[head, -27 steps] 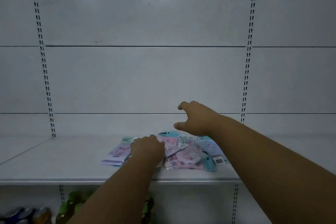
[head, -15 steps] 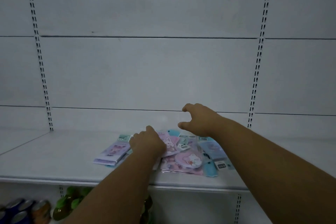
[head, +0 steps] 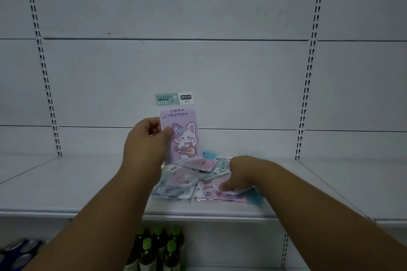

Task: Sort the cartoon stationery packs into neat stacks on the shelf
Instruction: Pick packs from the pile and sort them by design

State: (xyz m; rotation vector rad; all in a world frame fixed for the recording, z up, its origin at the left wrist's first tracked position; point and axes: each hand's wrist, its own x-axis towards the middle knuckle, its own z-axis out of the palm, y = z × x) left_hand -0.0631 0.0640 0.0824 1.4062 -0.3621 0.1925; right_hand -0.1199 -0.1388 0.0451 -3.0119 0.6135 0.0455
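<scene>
My left hand [head: 146,141] holds a purple cartoon pack [head: 184,136] upright above the shelf, pinching its left edge; it shows a cat with a guitar under a green header card. Below it a loose pile of pastel stationery packs [head: 189,179] lies on the white shelf [head: 77,185]. My right hand [head: 241,174] is down on the right side of the pile, fingers curled around the edge of a pink pack [head: 222,197]. That hand is blurred and hides the packs beneath it.
White back panels and slotted uprights [head: 45,68] frame the bay. The shelf's front edge [head: 198,215] runs across the view. On the shelf below stand green-capped bottles [head: 158,248] and, at far left, several cans [head: 17,251].
My left hand has lifted the purple pack from the pile and stood it upright. My right hand has dropped from above the pile onto its right side.
</scene>
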